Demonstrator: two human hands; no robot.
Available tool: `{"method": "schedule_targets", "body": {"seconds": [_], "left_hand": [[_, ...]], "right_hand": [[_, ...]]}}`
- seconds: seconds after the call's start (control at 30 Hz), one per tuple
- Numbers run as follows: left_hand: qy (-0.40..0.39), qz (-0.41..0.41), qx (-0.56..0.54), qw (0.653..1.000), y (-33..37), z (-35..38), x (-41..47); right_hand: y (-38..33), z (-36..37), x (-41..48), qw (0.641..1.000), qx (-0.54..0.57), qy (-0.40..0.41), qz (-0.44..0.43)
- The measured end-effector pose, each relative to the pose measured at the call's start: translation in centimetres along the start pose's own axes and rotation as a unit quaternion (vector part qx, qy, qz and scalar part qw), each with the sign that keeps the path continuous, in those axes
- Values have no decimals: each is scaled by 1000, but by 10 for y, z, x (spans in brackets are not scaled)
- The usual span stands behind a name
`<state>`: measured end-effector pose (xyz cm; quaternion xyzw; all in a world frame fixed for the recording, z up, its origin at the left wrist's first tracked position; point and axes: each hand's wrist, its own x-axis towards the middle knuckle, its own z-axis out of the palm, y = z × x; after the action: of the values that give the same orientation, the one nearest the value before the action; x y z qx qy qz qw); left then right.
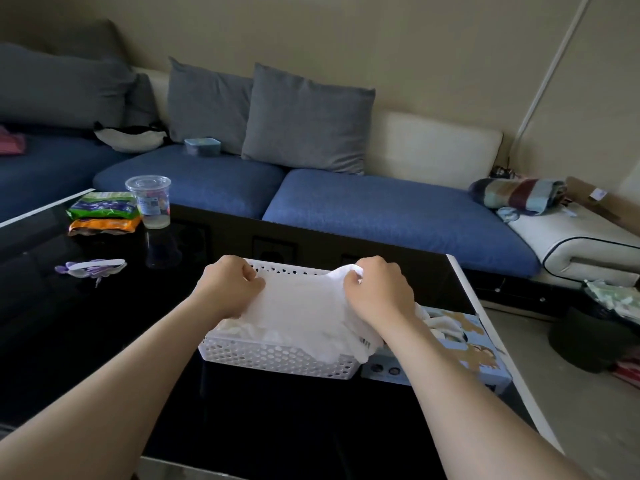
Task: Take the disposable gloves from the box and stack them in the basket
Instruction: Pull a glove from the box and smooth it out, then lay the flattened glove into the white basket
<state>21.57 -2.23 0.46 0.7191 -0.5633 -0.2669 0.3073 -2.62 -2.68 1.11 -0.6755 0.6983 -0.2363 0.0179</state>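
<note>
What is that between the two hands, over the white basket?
Head view: a thin white disposable glove spans the gap, its edges pinched by the left hand and right hand above the basket.

A home living room is being shown: a corner sofa [381, 216] with blue seat cushions is being stretched from nine to two o'clock, with grey throw pillows [304, 119] being propped against its back at twelve. A glossy black coffee table [86, 323] is being occupied at ten o'clock by a lidded plastic cup [149, 202] and snack packets [100, 207]. A folded striped blanket [516, 195] is being kept on the sofa's end at two.
</note>
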Motion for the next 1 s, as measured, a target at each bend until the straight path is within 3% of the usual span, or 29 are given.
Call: {"method": "schedule_targets", "body": {"seconds": [0.23, 0.37, 0.43, 0.5, 0.57, 0.67, 0.77, 0.87, 1.0], "left_hand": [[81, 69, 225, 969, -8, 0, 4], [97, 87, 290, 948, -4, 0, 2], [103, 126, 323, 932, -2, 0, 2], [76, 184, 318, 927, 0, 2, 4], [3, 215, 299, 930, 3, 6, 2], [-139, 182, 297, 927, 3, 16, -1], [-186, 136, 301, 925, -4, 19, 3], [-197, 123, 294, 927, -7, 19, 5], [-164, 149, 301, 927, 4, 22, 1]], "right_hand": [[-18, 16, 2, 994, -72, -8, -82], [-21, 20, 5, 978, -148, 47, -141], [-24, 18, 6, 973, -126, 62, -182], [-29, 12, 3, 975, -70, 3, -213], [-34, 3, -2, 972, -24, -132, -191], [-31, -5, -7, 956, -17, -250, -151], [-20, -11, -5, 966, -8, -234, -112], [-13, -11, -7, 967, -50, -213, -127], [-7, -7, -11, 968, -37, -199, -149]]}}
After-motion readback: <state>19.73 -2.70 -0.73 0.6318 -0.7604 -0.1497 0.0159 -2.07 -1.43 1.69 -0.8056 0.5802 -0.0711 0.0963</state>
